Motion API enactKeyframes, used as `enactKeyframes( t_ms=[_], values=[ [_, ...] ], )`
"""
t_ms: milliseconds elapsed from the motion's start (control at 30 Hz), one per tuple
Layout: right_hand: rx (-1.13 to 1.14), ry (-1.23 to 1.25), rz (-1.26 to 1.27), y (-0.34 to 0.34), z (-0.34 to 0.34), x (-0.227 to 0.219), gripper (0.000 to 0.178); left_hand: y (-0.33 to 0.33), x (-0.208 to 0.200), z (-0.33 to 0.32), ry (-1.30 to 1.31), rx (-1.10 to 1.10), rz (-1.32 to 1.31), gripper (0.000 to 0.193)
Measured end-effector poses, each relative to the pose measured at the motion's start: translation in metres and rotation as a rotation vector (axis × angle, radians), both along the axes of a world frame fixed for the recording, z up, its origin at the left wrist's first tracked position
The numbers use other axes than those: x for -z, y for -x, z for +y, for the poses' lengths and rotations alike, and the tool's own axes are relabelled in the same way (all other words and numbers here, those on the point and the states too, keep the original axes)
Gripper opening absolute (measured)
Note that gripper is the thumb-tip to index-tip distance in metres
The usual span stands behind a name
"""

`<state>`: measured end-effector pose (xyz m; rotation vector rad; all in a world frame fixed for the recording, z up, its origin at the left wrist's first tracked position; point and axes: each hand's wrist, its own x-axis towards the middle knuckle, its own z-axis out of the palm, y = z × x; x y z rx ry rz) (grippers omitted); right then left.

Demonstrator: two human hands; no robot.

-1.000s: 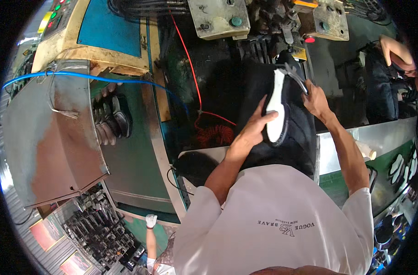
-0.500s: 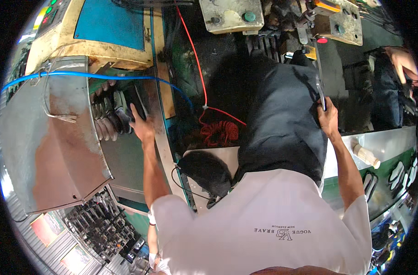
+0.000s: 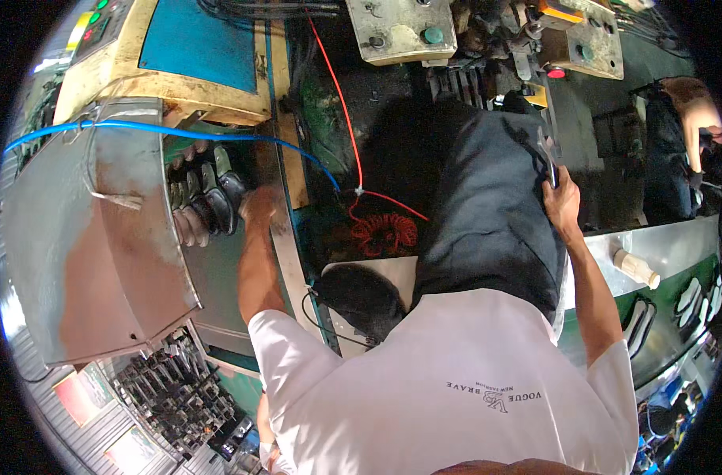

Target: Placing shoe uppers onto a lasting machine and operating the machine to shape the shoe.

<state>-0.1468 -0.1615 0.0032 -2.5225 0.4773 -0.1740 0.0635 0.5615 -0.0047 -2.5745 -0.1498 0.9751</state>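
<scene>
The left hand (image 3: pixel 259 207) is stretched out to a row of dark shoe soles (image 3: pixel 206 202) that stand on edge, packed side by side, under the front lip of a rust-stained metal hood (image 3: pixel 92 253). The fingers reach the rightmost sole of the row, at the end nearest the yellow-and-blue machine housing (image 3: pixel 195 55); the hand is blurred, so whether its grip has clenched on that sole or only rests against it cannot be told. The other soles lie just left of the hand, touching one another.

The right hand (image 3: pixel 562 207) is raised at the far right edge of the dark apron (image 3: pixel 487 214) that covers the person's lap. Its grip is clenched around the lower end of a slim metal tool (image 3: pixel 547 154), which runs up and away from the fist toward the grey machine head (image 3: pixel 566 39). The tool sits fully inside the fist at its base, with its upper part free above the knuckles.

A blue hose (image 3: pixel 179 132) arches over the hood top, and a red cable (image 3: pixel 377 229) with a coiled stretch lies between the two hands. On the steel surface (image 3: pixel 677 237) at the right, near its front edge, lies a pale plastic bottle (image 3: pixel 636 269), well apart from the right hand.
</scene>
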Motion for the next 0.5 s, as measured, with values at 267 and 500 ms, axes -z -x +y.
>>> enactKeyframes(
  t_ms=[267, 500],
  values=[
    [0.082, -0.039, -0.011, 0.014, 0.004, -0.011, 0.027, 0.087, 0.0, -0.418, 1.254, 0.324, -0.655, 0.037],
    [0.387, -0.277, 0.081, 0.16, -0.057, 0.027, 0.042, 0.147, -0.005, -0.547, 1.04, 0.783, -0.465, 0.032]
  ],
)
